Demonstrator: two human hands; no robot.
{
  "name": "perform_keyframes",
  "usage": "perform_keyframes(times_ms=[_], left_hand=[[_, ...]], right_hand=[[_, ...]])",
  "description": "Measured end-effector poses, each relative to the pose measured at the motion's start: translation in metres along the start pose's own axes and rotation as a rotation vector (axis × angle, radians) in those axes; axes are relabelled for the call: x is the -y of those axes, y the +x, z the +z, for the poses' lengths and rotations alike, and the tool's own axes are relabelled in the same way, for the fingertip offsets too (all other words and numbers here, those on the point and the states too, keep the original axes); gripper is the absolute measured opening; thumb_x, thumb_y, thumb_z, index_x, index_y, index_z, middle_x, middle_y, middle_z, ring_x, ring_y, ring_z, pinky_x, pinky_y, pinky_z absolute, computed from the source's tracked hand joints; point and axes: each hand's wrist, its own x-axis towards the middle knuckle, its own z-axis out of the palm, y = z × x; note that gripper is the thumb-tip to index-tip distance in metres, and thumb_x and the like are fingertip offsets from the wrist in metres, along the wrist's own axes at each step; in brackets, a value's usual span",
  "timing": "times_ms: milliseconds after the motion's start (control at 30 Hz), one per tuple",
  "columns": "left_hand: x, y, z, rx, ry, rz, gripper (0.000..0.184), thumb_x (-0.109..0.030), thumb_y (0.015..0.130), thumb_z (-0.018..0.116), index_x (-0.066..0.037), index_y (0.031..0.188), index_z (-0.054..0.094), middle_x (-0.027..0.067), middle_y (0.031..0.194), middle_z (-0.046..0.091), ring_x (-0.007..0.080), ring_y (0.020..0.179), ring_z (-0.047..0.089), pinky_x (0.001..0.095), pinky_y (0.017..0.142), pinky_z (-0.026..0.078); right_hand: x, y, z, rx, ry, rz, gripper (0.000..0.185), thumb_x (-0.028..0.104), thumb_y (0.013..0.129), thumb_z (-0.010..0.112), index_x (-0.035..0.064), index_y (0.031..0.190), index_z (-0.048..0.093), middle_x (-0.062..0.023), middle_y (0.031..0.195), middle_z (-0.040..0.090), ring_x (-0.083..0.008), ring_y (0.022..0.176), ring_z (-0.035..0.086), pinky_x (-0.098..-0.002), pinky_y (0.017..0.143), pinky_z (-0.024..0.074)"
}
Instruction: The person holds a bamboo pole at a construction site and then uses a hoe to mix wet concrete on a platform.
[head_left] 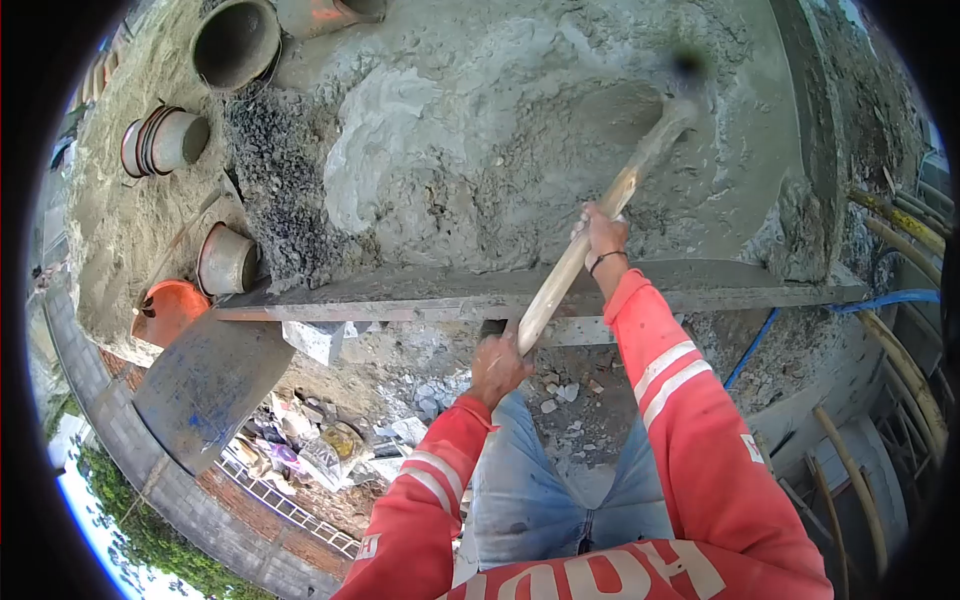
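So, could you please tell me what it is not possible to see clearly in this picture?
All in the head view:
- Far end of the wooden handle: hidden in the wet mix.
- Palm of the left hand: hidden, closed around the handle.
- Bucket at the top: cut off by the upper edge.
- Shirt lettering: cut off by the lower edge.
- Pieces in the debris pile: too small to name.
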Motion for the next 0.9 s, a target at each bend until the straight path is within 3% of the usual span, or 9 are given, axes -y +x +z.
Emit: perform_keyframes(times_ms=[33, 133, 200, 367, 467, 533, 667, 800, 900], left_hand=[[-0.036, 0.024, -0.003, 0.084, -0.037, 0.007, 0.073, -0.018, 0.063, 0.079, -0.006, 0.127, 0.047, 0.0252, 0.098, 0.065, 0.0446, 0.085, 0.064, 0.0518, 0.075, 0.053], [-0.134, 0.074, -0.027, 0.013, -0.124, 0.155, 0.065, -0.017, 0.064, 0.078, -0.005, 0.122, 0.049, 0.0243, 0.094, 0.065, 0.0457, 0.086, 0.063, 0.0520, 0.076, 0.052], [-0.185, 0.094, -0.048, -0.029, -0.170, 0.271, 0.059, -0.017, 0.065, 0.076, -0.005, 0.118, 0.051, 0.0252, 0.093, 0.065, 0.0464, 0.087, 0.063, 0.0520, 0.077, 0.052], [-0.227, 0.108, -0.059, -0.010, -0.262, 0.390, 0.050, -0.015, 0.066, 0.074, -0.001, 0.111, 0.054, 0.0281, 0.094, 0.064, 0.0467, 0.090, 0.062, 0.0524, 0.078, 0.051], [-0.183, 0.074, -0.042, 0.003, -0.272, 0.302, 0.044, -0.017, 0.069, 0.071, 0.002, 0.106, 0.056, 0.0295, 0.095, 0.062, 0.0474, 0.092, 0.061, 0.0530, 0.079, 0.050], [-0.122, 0.025, -0.030, 0.020, -0.228, 0.231, 0.042, -0.018, 0.070, 0.069, 0.003, 0.105, 0.057, 0.0285, 0.094, 0.062, 0.0461, 0.090, 0.061, 0.0522, 0.080, 0.050], [0.009, -0.072, -0.037, 0.099, -0.113, 0.130, 0.045, -0.020, 0.069, 0.070, 0.001, 0.107, 0.057, 0.0254, 0.084, 0.064, 0.0437, 0.080, 0.064, 0.0507, 0.074, 0.051], [0.104, -0.154, -0.060, 0.121, -0.129, -0.025, 0.045, -0.024, 0.071, 0.069, -0.006, 0.110, 0.055, 0.0252, 0.078, 0.065, 0.0441, 0.074, 0.065, 0.0520, 0.068, 0.052], [0.168, -0.197, -0.050, 0.064, -0.188, -0.083, 0.042, -0.025, 0.073, 0.068, -0.009, 0.109, 0.055, 0.0231, 0.075, 0.065, 0.0438, 0.069, 0.064, 0.0520, 0.065, 0.053]], right_hand=[[0.039, 0.013, -0.009, -0.010, -0.010, -0.103, 0.024, 0.003, 0.083, 0.065, 0.0023, 0.094, 0.043, -0.0054, 0.065, 0.050, -0.0160, 0.048, 0.050, -0.0318, 0.042, 0.0433], [0.153, 0.025, -0.029, -0.012, 0.003, -0.393, 0.026, 0.003, 0.084, 0.066, 0.0018, 0.096, 0.043, -0.0057, 0.067, 0.052, -0.0157, 0.051, 0.052, -0.0320, 0.043, 0.0445], [0.220, 0.048, -0.050, 0.005, 0.006, -0.476, 0.021, 0.004, 0.085, 0.066, 0.0019, 0.092, 0.046, -0.0052, 0.067, 0.052, -0.0162, 0.053, 0.053, -0.0317, 0.045, 0.0461], [0.275, 0.065, -0.075, -0.128, -0.094, -0.413, 0.015, 0.008, 0.085, 0.065, 0.0025, 0.083, 0.050, -0.0054, 0.063, 0.051, -0.0174, 0.050, 0.052, -0.0330, 0.045, 0.0483], [0.192, 0.075, -0.080, -0.156, -0.221, -0.234, 0.010, 0.007, 0.087, 0.060, 0.0033, 0.090, 0.051, -0.0041, 0.065, 0.048, -0.0147, 0.052, 0.049, -0.0302, 0.044, 0.0467], [0.096, 0.053, -0.075, -0.197, -0.182, -0.091, 0.013, 0.008, 0.085, 0.061, 0.0038, 0.092, 0.051, -0.0039, 0.063, 0.047, -0.0156, 0.049, 0.048, -0.0325, 0.043, 0.0455], [-0.062, -0.032, -0.058, -0.189, -0.084, -0.009, 0.009, 0.006, 0.085, 0.058, 0.0052, 0.092, 0.051, -0.0032, 0.068, 0.048, -0.0146, 0.050, 0.049, -0.0316, 0.042, 0.0432], [-0.164, -0.125, -0.020, -0.202, -0.121, 0.060, 0.022, 0.009, 0.086, 0.064, 0.0036, 0.097, 0.045, -0.0054, 0.066, 0.050, -0.0165, 0.049, 0.051, -0.0316, 0.040, 0.0438], [-0.194, -0.195, 0.036, -0.219, -0.227, 0.080, 0.026, 0.011, 0.086, 0.065, 0.0043, 0.101, 0.045, -0.0060, 0.069, 0.053, -0.0162, 0.051, 0.053, -0.0315, 0.043, 0.0448]])
